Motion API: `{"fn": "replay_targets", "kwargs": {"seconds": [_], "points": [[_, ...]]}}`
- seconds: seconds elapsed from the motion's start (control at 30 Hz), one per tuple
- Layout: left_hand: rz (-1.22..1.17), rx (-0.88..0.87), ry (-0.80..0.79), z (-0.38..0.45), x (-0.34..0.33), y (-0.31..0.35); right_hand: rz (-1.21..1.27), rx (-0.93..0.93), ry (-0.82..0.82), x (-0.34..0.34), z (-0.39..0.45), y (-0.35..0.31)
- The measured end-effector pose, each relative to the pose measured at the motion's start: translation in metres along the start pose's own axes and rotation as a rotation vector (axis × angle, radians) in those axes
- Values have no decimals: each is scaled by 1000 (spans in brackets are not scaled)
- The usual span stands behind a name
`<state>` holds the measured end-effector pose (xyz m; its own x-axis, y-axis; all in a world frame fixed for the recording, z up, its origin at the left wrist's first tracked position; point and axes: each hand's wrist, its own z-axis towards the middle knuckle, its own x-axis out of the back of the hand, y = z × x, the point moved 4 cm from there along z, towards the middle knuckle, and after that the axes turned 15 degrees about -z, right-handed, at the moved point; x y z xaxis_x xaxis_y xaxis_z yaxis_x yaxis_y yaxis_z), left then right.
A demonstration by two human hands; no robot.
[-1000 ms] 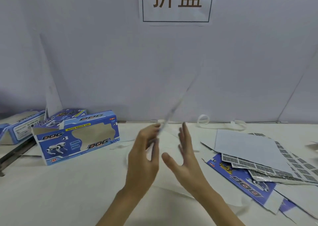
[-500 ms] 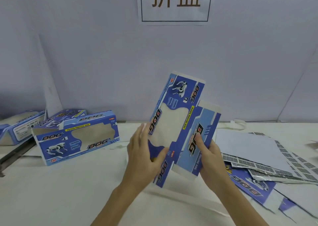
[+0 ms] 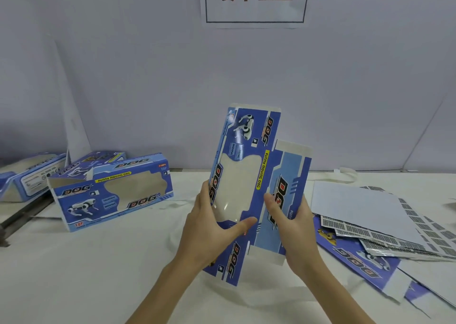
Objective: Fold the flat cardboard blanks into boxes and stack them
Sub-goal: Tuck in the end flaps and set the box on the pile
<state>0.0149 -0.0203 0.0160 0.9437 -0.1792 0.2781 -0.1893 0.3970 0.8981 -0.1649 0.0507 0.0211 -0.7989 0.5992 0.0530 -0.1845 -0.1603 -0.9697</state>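
Blue blank (image 3: 249, 185) stands upright above the table (image 3: 98, 274), held from both sides. Left hand (image 3: 212, 227) grips its window panel, thumb across the front; right hand (image 3: 293, 225) grips the side panel.

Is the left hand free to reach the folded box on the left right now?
Probably not yet: the left hand grips the blank together with the right hand. The path to the folded box looks unobstructed otherwise.

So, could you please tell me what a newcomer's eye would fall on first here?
Probably the blue cardboard blank held upright at the centre, the left hand and right hand gripping its sides. Next, the folded box on the table to the left, and the pile of flat blanks to the right.
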Motion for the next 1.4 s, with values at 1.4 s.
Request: {"fn": "replay_targets", "kwargs": {"seconds": [1.4], "points": [[-170,251,-95,8,2,-12,-38,58,-464,-27,-15,5]]}}
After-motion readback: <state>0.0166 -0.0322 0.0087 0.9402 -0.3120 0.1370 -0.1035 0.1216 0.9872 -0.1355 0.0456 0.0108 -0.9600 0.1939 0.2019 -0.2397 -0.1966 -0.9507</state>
